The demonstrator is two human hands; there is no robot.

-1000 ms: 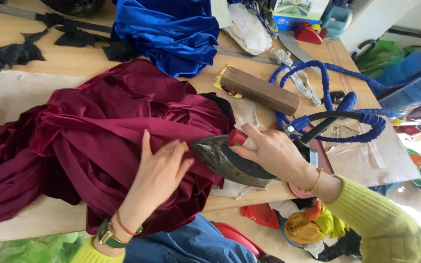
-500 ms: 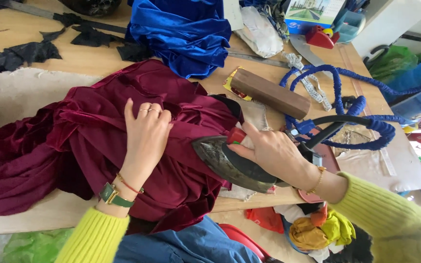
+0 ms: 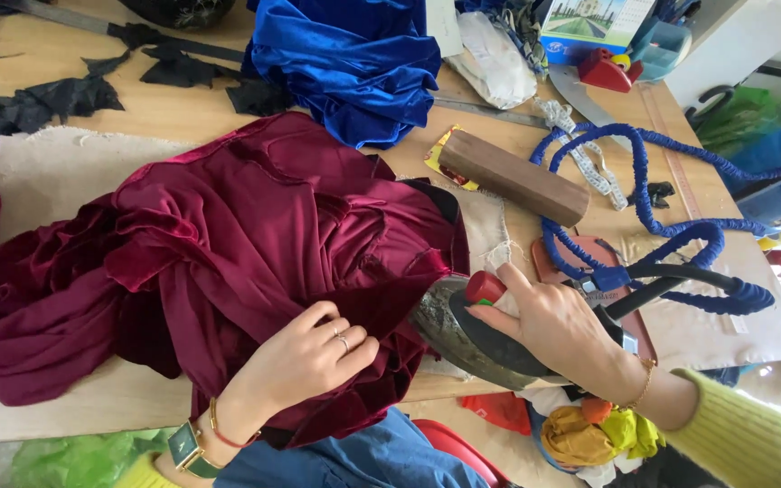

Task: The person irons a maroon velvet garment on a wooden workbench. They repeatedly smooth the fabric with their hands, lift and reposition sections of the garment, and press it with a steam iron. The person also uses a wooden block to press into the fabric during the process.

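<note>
Left hand (image 3: 305, 361) pressed flat on the maroon velvet garment (image 3: 228, 262) near the front edge of the worktop (image 3: 183, 108), fingers (image 3: 341, 339) curled loosely together against the cloth, bunching a fold but not clamped round it. Right hand (image 3: 558, 330) wrapped over the handle of a heavy iron (image 3: 472, 334), fingers closed on it, thumb by the red knob (image 3: 484, 287). Iron's dark soleplate tipped up on its side, nose just under the hem of the garment, at the front edge towards the right. Garment heaped across the middle of the worktop, spilling over a pale pressing cloth (image 3: 47, 158) and hanging past the front edge. Blue braided cord (image 3: 644, 181) looping from the iron across the right side. Wooden block (image 3: 512, 178) lying just beyond the iron, touching a white measuring tape (image 3: 589, 167). Blue velvet bundle (image 3: 350, 63) at the back, well apart from both hands. Black fabric scraps (image 3: 56, 99) towards the back left corner.
</note>
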